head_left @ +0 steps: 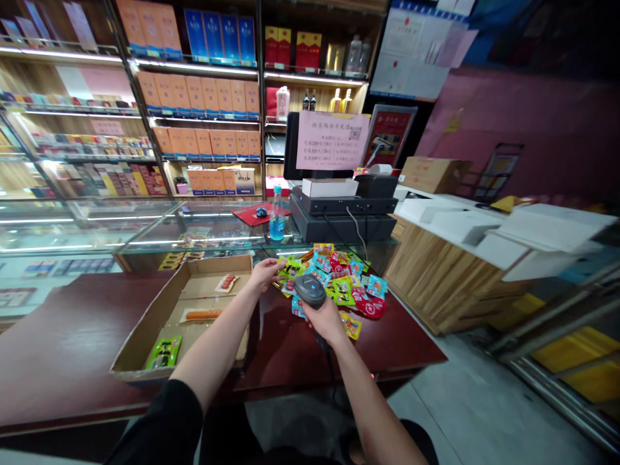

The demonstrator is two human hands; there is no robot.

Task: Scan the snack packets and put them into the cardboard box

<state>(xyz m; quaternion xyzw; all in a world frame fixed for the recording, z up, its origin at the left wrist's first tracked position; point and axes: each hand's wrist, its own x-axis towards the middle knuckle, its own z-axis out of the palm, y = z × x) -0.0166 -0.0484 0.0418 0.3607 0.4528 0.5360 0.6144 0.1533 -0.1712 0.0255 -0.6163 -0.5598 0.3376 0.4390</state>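
Observation:
A dark barcode scanner (310, 292) is gripped in my right hand (325, 321), its head over the near side of a heap of colourful snack packets (345, 290). My left hand (265, 274) pinches the corner of a green snack packet (290, 266) at the heap's left edge. Left of my hands lies a shallow cardboard box (145, 323). Inside it are a green packet (165, 352), a sausage in a wrapper (203, 314) and a small packet with red pieces (227, 283). My left forearm covers part of the box.
Behind the heap, a glass counter (217, 226) carries a bottle of blue drink (277, 216), a mouse (261, 212) on a red mat, and a cash register (343, 216) with a pink sign (332, 141). White boxes (547, 226) cover a wooden cabinet at right. Stocked shelves line the back wall.

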